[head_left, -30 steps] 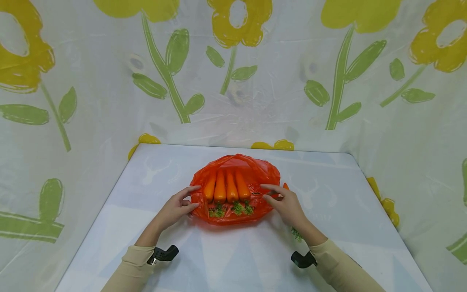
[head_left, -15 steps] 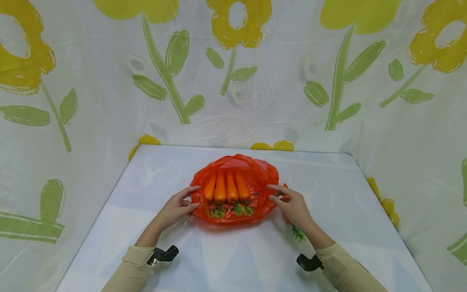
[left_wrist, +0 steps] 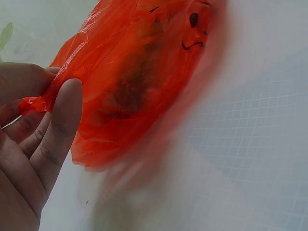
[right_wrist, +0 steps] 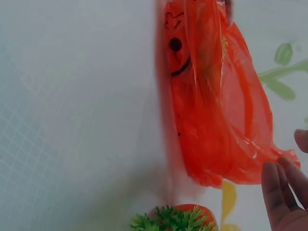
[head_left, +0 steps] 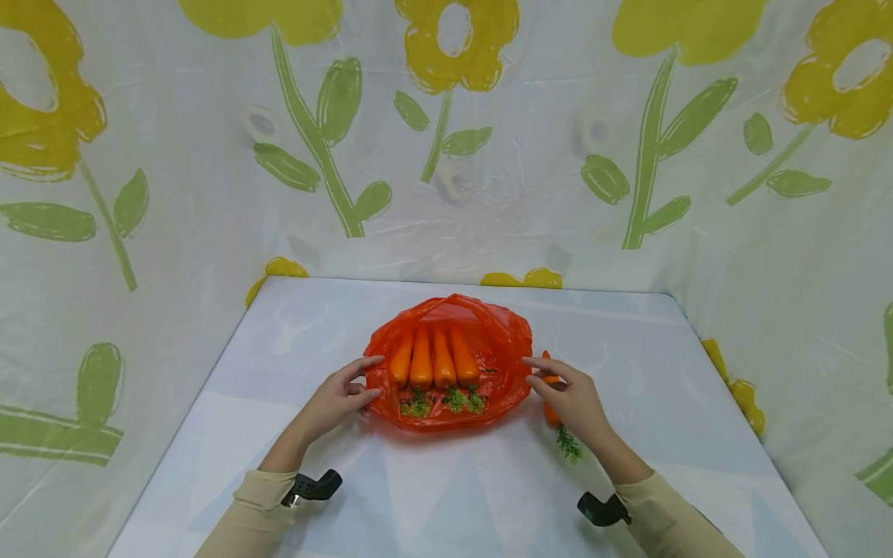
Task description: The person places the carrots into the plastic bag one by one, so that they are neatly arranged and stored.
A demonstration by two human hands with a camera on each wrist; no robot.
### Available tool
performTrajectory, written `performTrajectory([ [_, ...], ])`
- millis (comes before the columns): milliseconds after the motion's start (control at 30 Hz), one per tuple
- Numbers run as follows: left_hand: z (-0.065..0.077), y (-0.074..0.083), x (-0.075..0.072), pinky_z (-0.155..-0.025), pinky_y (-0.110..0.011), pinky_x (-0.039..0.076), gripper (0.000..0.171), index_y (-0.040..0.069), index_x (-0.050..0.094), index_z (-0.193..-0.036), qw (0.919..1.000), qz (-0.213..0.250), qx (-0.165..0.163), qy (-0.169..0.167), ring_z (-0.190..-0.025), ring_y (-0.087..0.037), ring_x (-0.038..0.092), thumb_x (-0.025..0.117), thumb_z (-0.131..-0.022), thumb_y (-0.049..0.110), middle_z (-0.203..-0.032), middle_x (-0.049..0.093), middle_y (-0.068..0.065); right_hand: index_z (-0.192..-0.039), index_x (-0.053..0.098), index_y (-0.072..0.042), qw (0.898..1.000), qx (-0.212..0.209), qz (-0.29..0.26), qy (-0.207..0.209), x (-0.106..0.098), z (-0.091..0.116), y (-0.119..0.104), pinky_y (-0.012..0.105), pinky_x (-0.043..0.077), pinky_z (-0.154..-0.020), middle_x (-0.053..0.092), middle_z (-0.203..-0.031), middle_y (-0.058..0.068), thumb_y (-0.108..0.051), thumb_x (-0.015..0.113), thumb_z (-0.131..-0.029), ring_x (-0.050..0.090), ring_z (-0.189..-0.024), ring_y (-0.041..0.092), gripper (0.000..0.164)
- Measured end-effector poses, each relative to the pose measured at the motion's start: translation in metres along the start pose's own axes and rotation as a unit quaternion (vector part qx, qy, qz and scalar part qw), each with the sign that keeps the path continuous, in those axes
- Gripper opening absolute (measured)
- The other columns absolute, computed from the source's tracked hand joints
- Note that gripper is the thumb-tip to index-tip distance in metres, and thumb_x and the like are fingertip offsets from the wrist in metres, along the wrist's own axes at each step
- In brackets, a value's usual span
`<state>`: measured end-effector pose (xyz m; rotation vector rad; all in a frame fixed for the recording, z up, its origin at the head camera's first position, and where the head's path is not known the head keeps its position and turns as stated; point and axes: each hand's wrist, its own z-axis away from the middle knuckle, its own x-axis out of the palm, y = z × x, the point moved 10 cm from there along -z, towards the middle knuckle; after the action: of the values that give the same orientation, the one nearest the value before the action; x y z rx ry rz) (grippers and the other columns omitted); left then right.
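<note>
A red plastic bag (head_left: 508,333) lies with its mouth spread wide at the middle of the table. Inside it, several orange carrots (head_left: 443,360) with green tops lie side by side. My left hand (head_left: 338,395) pinches the bag's left edge; the left wrist view shows the thin film (left_wrist: 36,103) between thumb and fingers. At the right edge of the bag is my right hand (head_left: 575,403), its fingers extended and fingertips right at the film. Partly hidden under the right hand is one more carrot (head_left: 553,418), outside the bag, its green top toward me.
The white table (head_left: 446,496) has a pale printed pattern. Behind it and along both sides hangs a flower-print curtain (head_left: 530,194). A black wrist camera (head_left: 603,509) sits on the right wrist, another black camera (head_left: 317,486) on the left.
My right hand has moved right, from over the inside of the bag to its right edge, uncovering more of the loose carrot. The left hand stays on the bag.
</note>
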<state>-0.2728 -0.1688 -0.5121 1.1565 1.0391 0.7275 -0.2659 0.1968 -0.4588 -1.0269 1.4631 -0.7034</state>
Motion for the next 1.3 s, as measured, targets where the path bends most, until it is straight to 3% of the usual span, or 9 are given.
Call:
performTrajectory([
  [233, 0.0, 0.0, 0.001, -0.071, -0.036, 0.061, 0.058, 0.013, 0.046, -0.151, 1.0, 0.002, 0.002, 0.0, -0.078, -0.027, 0.066, 0.07, -0.098, 0.018, -0.144, 0.047, -0.019, -0.127, 0.073, -0.015, 1.0, -0.007, 0.021, 0.016, -0.007, 0.004, 0.0, 0.019, 0.055, -0.082, 0.067, -0.102, 0.004, -0.019, 0.073, -0.096, 0.06, -0.099, 0.021, 0.031],
  [567, -0.001, -0.001, 0.001, -0.071, -0.037, 0.061, 0.058, 0.013, 0.046, -0.151, 1.0, 0.002, 0.002, -0.001, -0.079, -0.027, 0.067, 0.07, -0.098, 0.018, -0.145, 0.046, -0.019, -0.126, 0.072, -0.006, 0.998, -0.04, 0.031, 0.047, -0.018, 0.012, 0.005, 0.018, 0.055, -0.084, 0.07, -0.119, 0.013, -0.014, 0.074, -0.095, 0.063, -0.098, 0.012, 0.033],
  [933, -0.001, -0.001, 0.001, -0.072, -0.037, 0.061, 0.058, 0.013, 0.045, -0.151, 1.0, 0.0, 0.002, -0.002, -0.079, -0.025, 0.066, 0.069, -0.098, 0.018, -0.145, 0.047, -0.02, -0.129, 0.07, -0.008, 0.997, 0.006, 0.061, 0.052, -0.023, 0.019, 0.025, 0.022, 0.052, -0.089, 0.066, -0.129, 0.01, -0.017, 0.074, -0.095, 0.062, -0.11, 0.031, 0.036],
  [1100, -0.001, -0.001, 0.0, -0.072, -0.036, 0.061, 0.058, 0.014, 0.046, -0.151, 1.0, -0.002, -0.003, 0.0, -0.078, -0.026, 0.066, 0.07, -0.098, 0.018, -0.147, 0.046, -0.018, -0.131, 0.069, -0.01, 0.994, 0.033, 0.098, 0.046, -0.025, 0.021, 0.035, 0.029, 0.051, -0.091, 0.062, -0.134, 0.009, -0.024, 0.073, -0.096, 0.059, -0.115, 0.032, 0.037],
  [1300, 0.0, -0.001, 0.001, -0.071, -0.037, 0.061, 0.058, 0.014, 0.046, -0.151, 1.0, 0.004, -0.003, -0.001, -0.078, -0.028, 0.066, 0.07, -0.098, 0.017, -0.146, 0.046, -0.018, -0.134, 0.067, -0.01, 0.993, 0.07, 0.098, 0.019, -0.023, 0.022, 0.049, 0.044, 0.053, -0.097, 0.055, -0.141, 0.011, -0.026, 0.073, -0.097, 0.056, -0.12, 0.033, 0.041],
])
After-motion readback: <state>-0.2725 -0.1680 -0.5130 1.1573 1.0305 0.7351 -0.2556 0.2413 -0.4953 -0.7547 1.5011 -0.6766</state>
